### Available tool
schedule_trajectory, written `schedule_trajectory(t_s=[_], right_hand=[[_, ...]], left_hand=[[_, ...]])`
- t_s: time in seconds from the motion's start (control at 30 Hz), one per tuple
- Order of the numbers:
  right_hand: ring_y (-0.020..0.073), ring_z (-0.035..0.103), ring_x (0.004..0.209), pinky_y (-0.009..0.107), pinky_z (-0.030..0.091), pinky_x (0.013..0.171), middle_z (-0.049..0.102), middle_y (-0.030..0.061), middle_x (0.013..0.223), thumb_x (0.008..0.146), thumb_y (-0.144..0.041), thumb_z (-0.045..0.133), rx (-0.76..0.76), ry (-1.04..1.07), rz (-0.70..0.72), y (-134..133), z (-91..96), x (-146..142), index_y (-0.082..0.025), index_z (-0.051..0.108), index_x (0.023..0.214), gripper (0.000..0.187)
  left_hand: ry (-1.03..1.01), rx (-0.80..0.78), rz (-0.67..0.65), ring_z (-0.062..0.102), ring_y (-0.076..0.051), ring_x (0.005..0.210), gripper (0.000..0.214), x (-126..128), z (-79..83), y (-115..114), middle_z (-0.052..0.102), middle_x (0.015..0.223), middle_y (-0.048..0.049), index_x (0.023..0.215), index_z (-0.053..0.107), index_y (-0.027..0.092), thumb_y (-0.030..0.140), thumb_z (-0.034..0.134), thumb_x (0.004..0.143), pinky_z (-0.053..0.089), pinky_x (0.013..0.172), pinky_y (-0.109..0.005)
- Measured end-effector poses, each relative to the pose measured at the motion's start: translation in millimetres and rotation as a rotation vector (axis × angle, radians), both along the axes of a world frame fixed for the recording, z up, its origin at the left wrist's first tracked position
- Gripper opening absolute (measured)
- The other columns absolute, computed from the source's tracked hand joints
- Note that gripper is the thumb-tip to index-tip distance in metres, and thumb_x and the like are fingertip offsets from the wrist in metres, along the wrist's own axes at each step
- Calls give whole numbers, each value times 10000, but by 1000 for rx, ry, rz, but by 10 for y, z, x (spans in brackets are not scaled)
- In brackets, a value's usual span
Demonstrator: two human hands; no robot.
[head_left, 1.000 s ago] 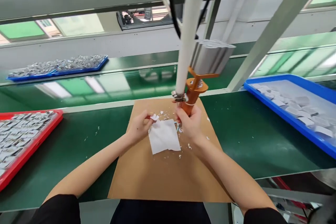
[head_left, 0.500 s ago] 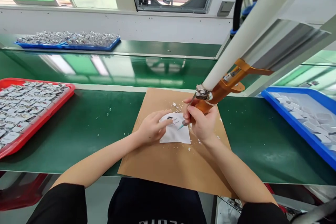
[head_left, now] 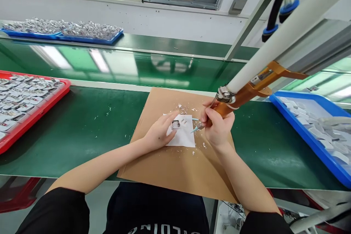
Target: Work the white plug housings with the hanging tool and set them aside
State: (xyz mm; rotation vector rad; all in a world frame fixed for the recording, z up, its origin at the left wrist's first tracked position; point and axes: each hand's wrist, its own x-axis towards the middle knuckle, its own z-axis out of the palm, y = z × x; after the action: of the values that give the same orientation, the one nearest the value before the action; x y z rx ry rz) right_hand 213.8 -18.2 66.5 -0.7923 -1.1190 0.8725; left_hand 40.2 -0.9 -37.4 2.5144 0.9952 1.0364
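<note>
My left hand (head_left: 159, 130) rests over a white sheet (head_left: 182, 139), its thumb and fingers spread around a small white frame-like part (head_left: 176, 124). Whether they touch this part I cannot tell. Tiny pale pieces (head_left: 183, 121) lie just right of it on the sheet. My right hand (head_left: 219, 126) is closed around orange air nippers (head_left: 225, 109) with a metal lever and a thick white tube above. Two light-blue jaw tips (head_left: 194, 130) stand apart at the sheet's right edge.
A brown board (head_left: 175, 175) with white scraps (head_left: 179, 106) lies under the sheet on the green table (head_left: 109, 117). A red tray (head_left: 59, 97) of parts stands left, a blue tray (head_left: 307, 142) of white pieces right. Blue trays (head_left: 90, 41) of metal pieces sit behind.
My right hand and the nippers have moved right, away from the small part. Their tips now show spread. My left fingers have opened wider, uncovering the part. The camera view has shifted.
</note>
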Motion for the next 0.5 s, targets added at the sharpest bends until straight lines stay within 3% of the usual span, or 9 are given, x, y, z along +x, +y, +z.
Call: schedule_trajectory(t_s=[0.1,0.17,0.33,0.5], right_hand=[[48,400,376,179,276,380,458,-66,443,748,-205,563,-12,-12,102,-47,30,14,-185,605,841,103],[54,389,374,193,278,385,446,-66,440,745,-219,569,-54,-34,220,-80,60,23,-176,613,876,145],[51,382,407,204,323,436,441,-68,460,737,-269,637,-99,-11,480,-135,107,-13,-174,573,797,130],[55,404,426,199,335,444,457,-66,489,768,-301,646,-44,15,510,-144,90,-68,-192,562,829,151]], left_hand=[[57,-103,74,566,-246,1134,384,-8,4,23,611,1214,-91,1221,511,206,309,574,857,368,1052,-503],[88,-127,76,603,-218,1034,262,2,34,-3,675,1062,-38,1110,567,224,309,581,863,268,1076,-561],[83,-198,-64,582,-185,1036,267,61,117,-169,681,1008,2,1089,559,239,311,614,837,178,1101,-527],[79,-226,-162,570,-187,1099,315,108,100,-280,666,1084,-4,1093,537,246,391,623,826,26,1147,-536]])
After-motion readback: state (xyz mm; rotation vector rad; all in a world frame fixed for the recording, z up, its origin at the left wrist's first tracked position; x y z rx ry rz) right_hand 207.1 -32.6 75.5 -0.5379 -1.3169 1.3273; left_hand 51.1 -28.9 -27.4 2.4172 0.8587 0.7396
